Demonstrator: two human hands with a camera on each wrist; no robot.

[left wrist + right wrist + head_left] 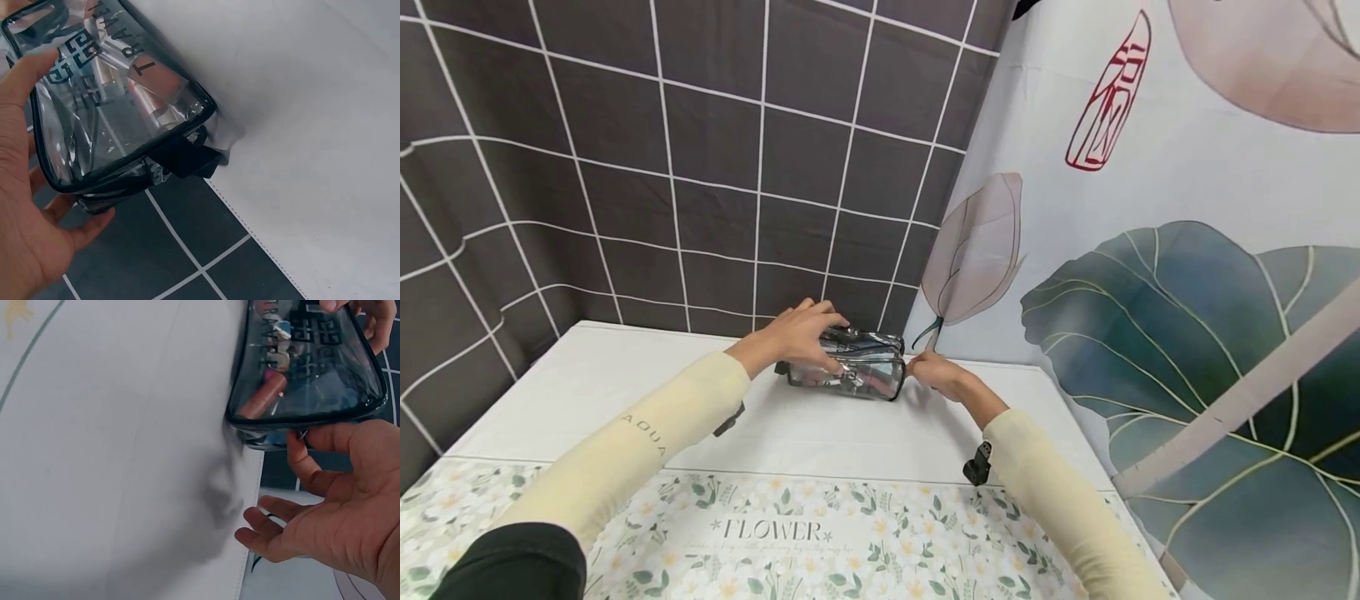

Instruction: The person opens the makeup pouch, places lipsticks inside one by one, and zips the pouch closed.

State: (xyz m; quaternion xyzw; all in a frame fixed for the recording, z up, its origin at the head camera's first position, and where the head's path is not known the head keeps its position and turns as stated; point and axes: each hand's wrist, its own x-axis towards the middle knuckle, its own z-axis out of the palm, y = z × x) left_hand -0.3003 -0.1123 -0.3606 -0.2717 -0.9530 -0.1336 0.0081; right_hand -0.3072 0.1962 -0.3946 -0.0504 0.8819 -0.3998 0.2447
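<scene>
A clear cosmetic bag point(880, 379) with black piping stands near the back of the white table. Dark TRAVEL lettering and a square emblem mark its front, and tubes of makeup point(265, 397) show through the plastic. From the left, my left hand point(797, 333) grips the bag over its top, thumb on the front panel and fingers behind. At the bag's right end, my right hand point(938, 373) pinches a small zipper pull point(303, 433) between thumb and forefinger, its other fingers held apart from the bag. A black tab point(190, 159) sticks out at the left end.
The white table top point(647, 392) has a floral cloth point(820, 567) printed FLOWER along its near side. A dark grid-patterned curtain point(715, 183) hangs close behind the bag, and a lotus-printed cloth point(1150, 333) hangs at the right.
</scene>
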